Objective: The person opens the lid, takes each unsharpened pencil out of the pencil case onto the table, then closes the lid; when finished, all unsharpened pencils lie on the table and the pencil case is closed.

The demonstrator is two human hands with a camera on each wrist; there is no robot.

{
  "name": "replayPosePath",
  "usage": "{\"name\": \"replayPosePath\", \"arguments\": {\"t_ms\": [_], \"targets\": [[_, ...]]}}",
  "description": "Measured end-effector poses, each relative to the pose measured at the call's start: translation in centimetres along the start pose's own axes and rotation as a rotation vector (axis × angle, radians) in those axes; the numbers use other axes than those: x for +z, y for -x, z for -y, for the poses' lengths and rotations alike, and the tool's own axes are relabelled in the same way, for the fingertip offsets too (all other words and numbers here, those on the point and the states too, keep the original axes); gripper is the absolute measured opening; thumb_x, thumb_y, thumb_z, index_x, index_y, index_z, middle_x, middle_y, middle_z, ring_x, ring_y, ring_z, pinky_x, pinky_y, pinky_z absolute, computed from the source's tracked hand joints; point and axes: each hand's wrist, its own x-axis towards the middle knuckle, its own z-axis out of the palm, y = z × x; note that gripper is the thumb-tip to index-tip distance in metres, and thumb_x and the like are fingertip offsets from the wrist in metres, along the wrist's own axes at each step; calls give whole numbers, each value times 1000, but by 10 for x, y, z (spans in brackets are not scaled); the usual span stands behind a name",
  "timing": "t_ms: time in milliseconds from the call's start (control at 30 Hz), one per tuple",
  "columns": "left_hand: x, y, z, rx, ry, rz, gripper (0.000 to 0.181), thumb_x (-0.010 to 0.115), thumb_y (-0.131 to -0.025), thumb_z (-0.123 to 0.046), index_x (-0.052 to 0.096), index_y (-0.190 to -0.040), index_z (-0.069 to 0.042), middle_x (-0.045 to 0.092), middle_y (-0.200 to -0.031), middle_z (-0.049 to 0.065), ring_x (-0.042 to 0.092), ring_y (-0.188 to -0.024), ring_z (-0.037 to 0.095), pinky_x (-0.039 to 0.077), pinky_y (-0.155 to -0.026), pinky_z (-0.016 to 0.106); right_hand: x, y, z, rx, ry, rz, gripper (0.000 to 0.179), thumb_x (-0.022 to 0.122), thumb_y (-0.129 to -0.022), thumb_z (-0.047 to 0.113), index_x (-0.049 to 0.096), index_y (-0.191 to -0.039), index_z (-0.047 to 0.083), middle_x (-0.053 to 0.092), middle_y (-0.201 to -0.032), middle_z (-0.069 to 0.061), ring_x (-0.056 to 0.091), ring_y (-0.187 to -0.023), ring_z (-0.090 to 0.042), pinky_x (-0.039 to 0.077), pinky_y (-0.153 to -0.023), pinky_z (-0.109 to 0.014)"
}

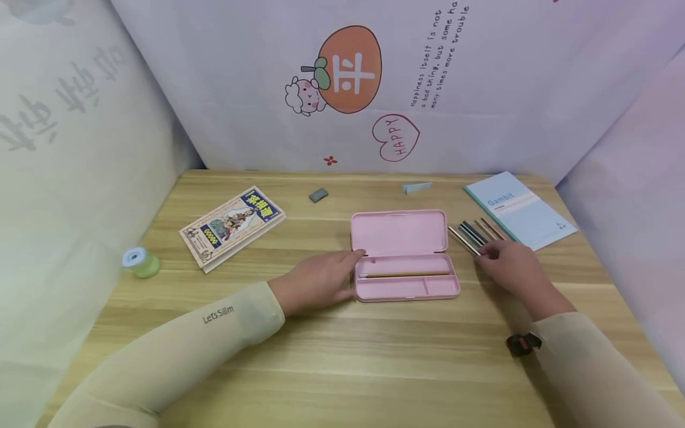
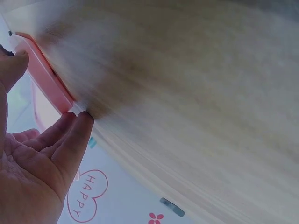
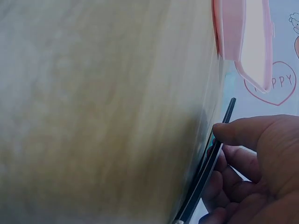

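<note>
While R grip [image 1: 511,267] pinches slim pencil [image 3: 205,173], L grip [image 1: 323,276], fingers near-straight, touches rect. pink case [image 1: 399,235], woodgrain tbl [image 1: 374,362]

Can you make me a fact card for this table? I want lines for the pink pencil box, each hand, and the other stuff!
Pencil box: pink, lid open
Inside it: one long pencil, lying in the back compartment
Left hand: touches the box's left end
Right hand: pinches a loose pencil
More loose pencils: beside the box's right side
Far left: green jar
Left: thick book
Back: gray eraser, small light-blue thing (can't tell what)
Right: blue notebook
</note>
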Motion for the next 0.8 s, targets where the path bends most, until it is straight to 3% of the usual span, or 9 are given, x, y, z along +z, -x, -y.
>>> {"name": "replayPosePath", "arguments": {"t_ms": [333, 500, 600, 700, 800], "targets": [[-3, -1, -2, -9, -3, 13, 82, 66, -100, -49, 32, -159, -4, 55, -149, 14, 57, -134, 24, 50, -109, 39, -3, 4, 7, -58, 21, -29, 27, 66, -100, 26, 73, -109, 1, 70, -96, -14, 59, -83, -28, 47, -66, -37], [-2, -1, -1, -8, -8, 6, 81, 65, -100, -49, 32, -159, -4, 55, -150, 15, 56, -135, 24, 49, -110, 39, -4, 10, 43, -256, -5, -80, 20, 70, -98, 22, 76, -108, 5, 70, -96, -8, 61, -85, -24, 50, -72, -40], [0, -1, 0, -13, -8, 4, 79, 63, -101, -49, 33, -159, -4, 55, -149, 14, 56, -135, 24, 48, -110, 38, 4, 12, 65, -362, -38, 1, 19, 75, -97, 22, 77, -109, 9, 70, -98, -3, 60, -88, -21, 54, -78, -41], [2, -2, 1, -15, -11, 8, 80, 63, -101, -50, 33, -159, -5, 56, -149, 14, 57, -134, 23, 49, -110, 38, 15, 12, 81, -417, -61, 90, 20, 79, -94, 23, 77, -111, 11, 69, -99, 1, 59, -89, -18, 56, -79, -38], [3, -3, 0, -18, -10, 17, 82, 65, -100, -51, 32, -159, -5, 55, -150, 14, 56, -135, 24, 49, -110, 39, 28, 10, 85, -486, -67, 114, 18, 82, -91, 20, 77, -107, 12, 68, -96, 4, 59, -85, -14, 56, -75, -34]]}}
